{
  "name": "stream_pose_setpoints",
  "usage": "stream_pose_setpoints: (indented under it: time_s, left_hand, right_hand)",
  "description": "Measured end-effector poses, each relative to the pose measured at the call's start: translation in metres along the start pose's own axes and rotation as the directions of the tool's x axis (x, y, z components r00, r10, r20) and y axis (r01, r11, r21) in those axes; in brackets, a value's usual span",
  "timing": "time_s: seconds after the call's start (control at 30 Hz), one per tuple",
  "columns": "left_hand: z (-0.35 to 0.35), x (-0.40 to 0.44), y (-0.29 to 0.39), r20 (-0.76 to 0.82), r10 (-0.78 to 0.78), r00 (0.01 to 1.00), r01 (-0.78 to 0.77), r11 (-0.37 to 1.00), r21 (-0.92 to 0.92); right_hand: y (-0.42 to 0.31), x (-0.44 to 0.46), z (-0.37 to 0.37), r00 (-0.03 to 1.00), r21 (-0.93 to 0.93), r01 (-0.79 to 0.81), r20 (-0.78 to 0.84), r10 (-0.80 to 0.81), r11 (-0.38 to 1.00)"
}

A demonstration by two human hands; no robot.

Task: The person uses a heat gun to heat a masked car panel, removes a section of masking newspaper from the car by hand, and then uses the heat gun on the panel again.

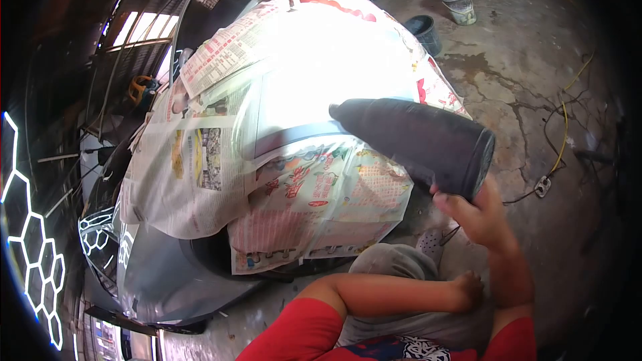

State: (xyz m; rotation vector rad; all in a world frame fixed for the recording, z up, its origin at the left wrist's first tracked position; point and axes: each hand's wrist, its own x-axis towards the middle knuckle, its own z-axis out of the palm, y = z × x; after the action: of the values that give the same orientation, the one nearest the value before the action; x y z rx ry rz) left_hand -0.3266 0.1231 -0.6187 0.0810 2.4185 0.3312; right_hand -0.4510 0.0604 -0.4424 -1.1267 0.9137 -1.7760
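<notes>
In my right hand is a dark, tapered hand-held tool, shaped like a hair dryer or heat gun. My fingers close round its handle below the wide rear end. The narrow end points left over a glaring white patch of a car panel, whose surface is mostly washed out by light. Printed newspaper sheets cover the bodywork around that patch. Over my knee lies my left forearm, and my left hand is curled into a fist with nothing showing in it.
A grey car bumper shows below the paper at left. Two buckets stand on the cracked concrete floor behind. At right a yellow cable runs to a socket block. Bright hexagonal lights show at far left.
</notes>
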Motion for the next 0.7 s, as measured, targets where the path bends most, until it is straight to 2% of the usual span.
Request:
stream_pose_setpoints:
  time_s: [0.1, 0.2, 0.23, 0.3, 0.37, 0.43, 0.6, 0.7]
  left_hand:
    - [-0.006, -0.002, 0.001, 0.024, -0.028, 0.999, 0.028, 1.000, -0.008]
    - [0.013, 0.010, 0.006, 0.002, -0.121, 0.993, 0.121, 0.992, -0.033]
    - [0.021, 0.014, 0.008, -0.013, -0.162, 0.987, 0.161, 0.986, -0.046]
    - [0.028, 0.016, 0.009, 0.008, -0.088, 0.996, 0.088, 0.996, -0.005]
    - [0.026, 0.016, 0.010, 0.037, -0.031, 0.999, 0.030, 0.999, 0.016]
    - [0.004, 0.002, 0.011, 0.074, 0.010, 0.997, -0.012, 1.000, 0.021]
    - [0.005, 0.001, 0.014, 0.088, 0.006, 0.996, -0.011, 0.998, 0.056]
    - [0.010, 0.002, 0.014, 0.078, 0.002, 0.997, -0.006, 0.998, 0.064]
  right_hand:
    - [0.020, 0.001, 0.002, 0.972, 0.097, 0.025, -0.234, -0.002, 0.995]
    - [0.019, 0.001, 0.010, 0.958, -0.001, 0.047, -0.283, -0.045, 0.999]
    - [0.018, -0.001, 0.014, 0.971, 0.008, 0.054, -0.233, -0.050, 0.999]
    - [0.017, -0.009, 0.021, 0.989, 0.028, 0.062, -0.133, -0.057, 0.998]
    - [0.019, -0.007, 0.017, 0.930, -0.249, 0.364, 0.155, -0.334, 0.897]
    - [0.021, -0.010, 0.017, 0.850, -0.345, 0.507, 0.351, -0.393, 0.790]
    - [0.008, -0.020, 0.031, 0.855, -0.377, 0.466, 0.425, -0.298, 0.801]
    - [0.001, -0.024, 0.020, 0.920, -0.533, 0.363, 0.333, -0.205, 0.764]
